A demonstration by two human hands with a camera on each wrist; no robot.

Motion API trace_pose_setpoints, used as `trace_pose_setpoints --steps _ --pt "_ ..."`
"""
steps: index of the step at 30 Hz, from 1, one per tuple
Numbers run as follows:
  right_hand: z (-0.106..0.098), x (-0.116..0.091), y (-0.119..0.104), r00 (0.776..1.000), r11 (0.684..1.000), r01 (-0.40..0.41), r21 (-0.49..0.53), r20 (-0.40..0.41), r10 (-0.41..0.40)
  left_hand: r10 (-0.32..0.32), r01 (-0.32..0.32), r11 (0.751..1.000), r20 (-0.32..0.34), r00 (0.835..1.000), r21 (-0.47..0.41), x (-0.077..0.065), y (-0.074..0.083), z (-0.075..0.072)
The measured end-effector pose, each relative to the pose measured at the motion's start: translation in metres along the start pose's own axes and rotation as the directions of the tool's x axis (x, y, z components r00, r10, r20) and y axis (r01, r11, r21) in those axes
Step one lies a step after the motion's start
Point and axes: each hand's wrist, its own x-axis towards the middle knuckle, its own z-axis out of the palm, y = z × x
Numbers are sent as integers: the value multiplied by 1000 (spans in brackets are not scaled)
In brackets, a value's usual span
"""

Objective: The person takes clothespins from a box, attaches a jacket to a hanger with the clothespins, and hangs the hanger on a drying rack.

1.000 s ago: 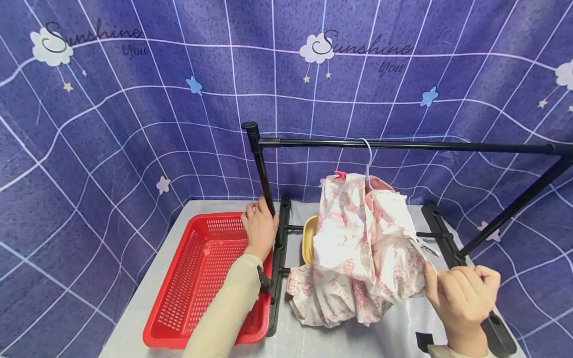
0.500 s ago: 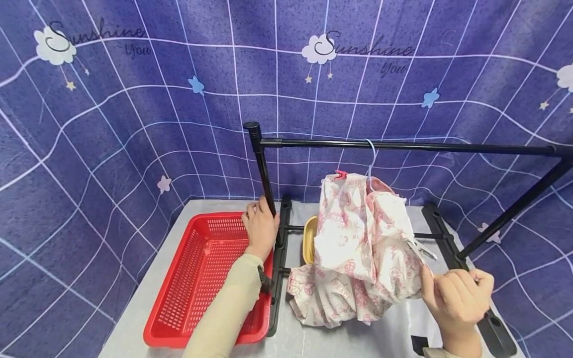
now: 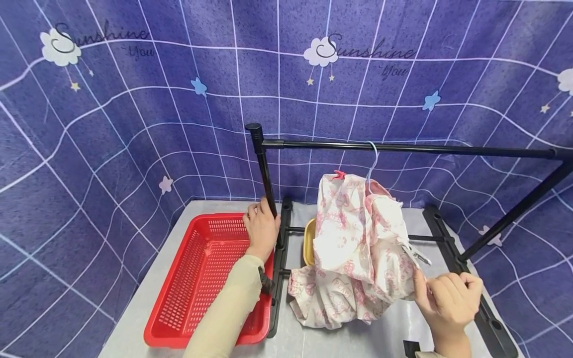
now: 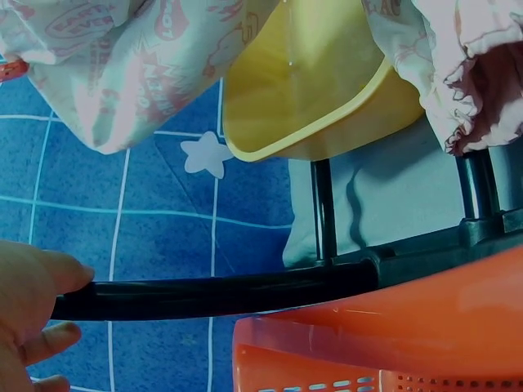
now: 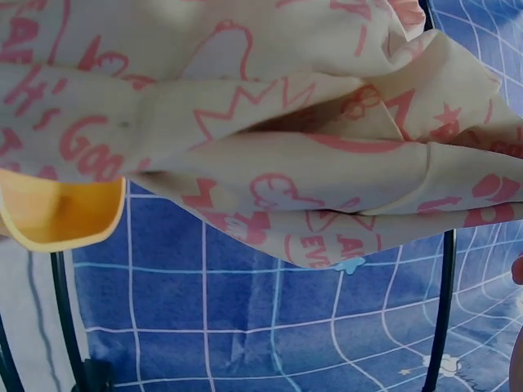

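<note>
A white garment with pink print hangs in folds from a light blue hanger on the black clothes rack. My right hand pinches the garment's right edge between thumb and fingers. Close above that grip sits a small silvery clip, and a red clip holds the top left. With my left hand I grip the rack's left upright; in the left wrist view the thumb lies over the post. In the right wrist view the draped cloth fills the upper half.
A red perforated basket stands left of the rack, under my left forearm. Behind the garment, a yellow container is partly covered. The rack's right foot lies beside my right hand. A blue patterned curtain surrounds the table.
My right hand has moved left, bringing the garment's right edge and the silvery clip with it. The left hand stays on the upright.
</note>
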Motion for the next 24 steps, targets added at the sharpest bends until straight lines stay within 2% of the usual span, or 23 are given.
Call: trace_pose_setpoints --steps 10,19,24 --pt "1 -9 0 999 999 -32 3 37 32 23 -23 1000 -44 999 -6 -2 -1 3" --pt "10 -4 -9 998 999 -38 4 43 37 18 -18 1000 -44 999 -1 0 -1 2" --pt "10 -10 -9 997 999 -48 -8 63 49 18 -18 1000 -39 999 -2 -1 -1 3"
